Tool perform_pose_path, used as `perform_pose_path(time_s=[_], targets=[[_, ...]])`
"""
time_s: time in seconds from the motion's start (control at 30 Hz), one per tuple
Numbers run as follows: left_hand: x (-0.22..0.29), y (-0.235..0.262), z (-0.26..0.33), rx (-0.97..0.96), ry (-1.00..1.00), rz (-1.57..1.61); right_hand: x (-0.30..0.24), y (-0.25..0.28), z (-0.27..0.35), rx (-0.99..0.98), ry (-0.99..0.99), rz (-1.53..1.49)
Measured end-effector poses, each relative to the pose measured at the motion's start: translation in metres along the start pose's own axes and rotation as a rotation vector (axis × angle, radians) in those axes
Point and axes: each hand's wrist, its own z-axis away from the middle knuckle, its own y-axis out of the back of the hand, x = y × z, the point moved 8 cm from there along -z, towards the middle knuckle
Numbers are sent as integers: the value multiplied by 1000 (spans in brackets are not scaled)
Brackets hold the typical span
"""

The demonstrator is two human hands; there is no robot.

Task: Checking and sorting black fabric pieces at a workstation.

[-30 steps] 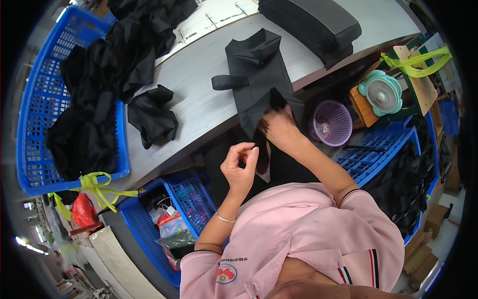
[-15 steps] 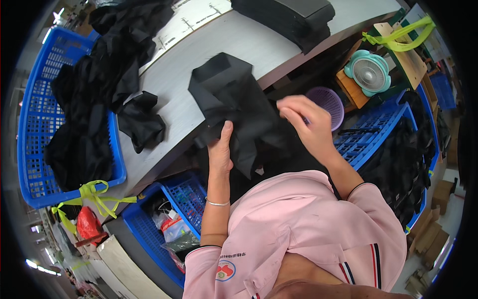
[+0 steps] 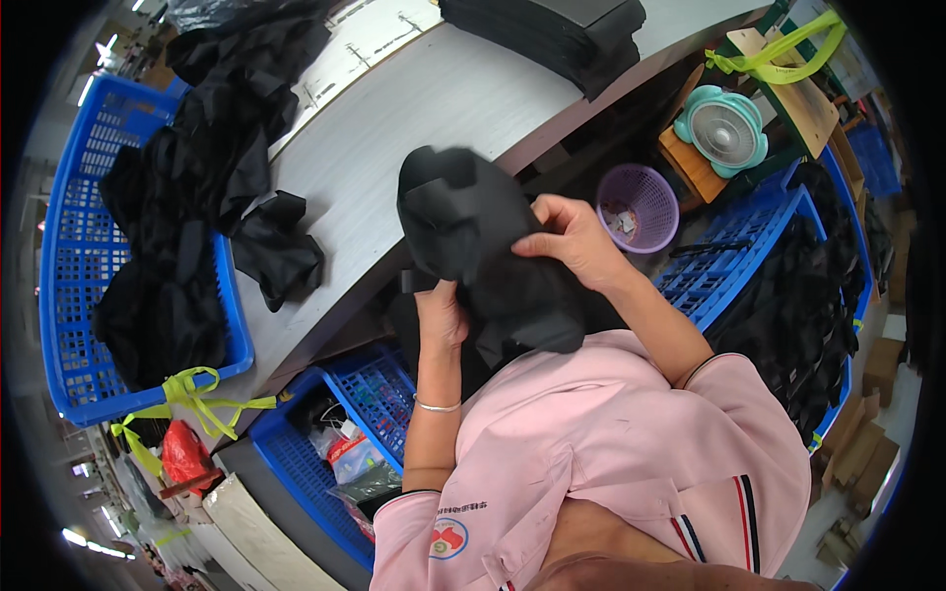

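A piece of black fabric [image 3: 473, 231] hangs between my two hands, bunched and folded, in front of the table's near edge. My left hand [image 3: 440, 313] grips its lower left side, the fingers partly hidden behind the cloth. At its right edge my right hand [image 3: 572, 238] pinches the fabric between thumb and fingers. The upper part of the cloth curls over on itself, and its lower end falls near my lap. What kind of piece it is, I cannot tell.
Black cloth spills over a blue basket [image 3: 74, 399] and the pale table [image 3: 360, 197] at left. A black fabric stack [image 3: 552, 34] lies at the table's far side. Rightward are a purple bin [image 3: 655, 246], a teal fan [image 3: 724, 133] and a blue crate [image 3: 690, 286] near black pieces.
My right hand has moved left and taken hold of the fabric's right edge. The cloth has shifted slightly down and folded over.
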Motion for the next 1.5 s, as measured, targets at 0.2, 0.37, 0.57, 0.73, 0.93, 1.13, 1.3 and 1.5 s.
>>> perform_pose_path(time_s=[0.2,0.37,0.57,0.73,0.93,1.13,1.3,1.5], targets=[[1,-6,-8,6,71,18,-15,14,3,213,139,416],[-12,2,-1,-55,236,228,14,10,5,-120,-167,164],[2,-2,-15,41,19,-66,3,19,11,82,-71,217],[0,-42,3,-180,228,70,5,44,10,331,66,797],[-1,-8,-8,82,40,-161,-17,14,18,338,223,789],[-7,-10,-1,54,131,-141,10,35,19,334,88,798],[-15,-7,-3,23,184,-9,22,20,25,112,-169,-14],[-8,-13,-8,-72,227,57,-20,18,35,187,226,589]])
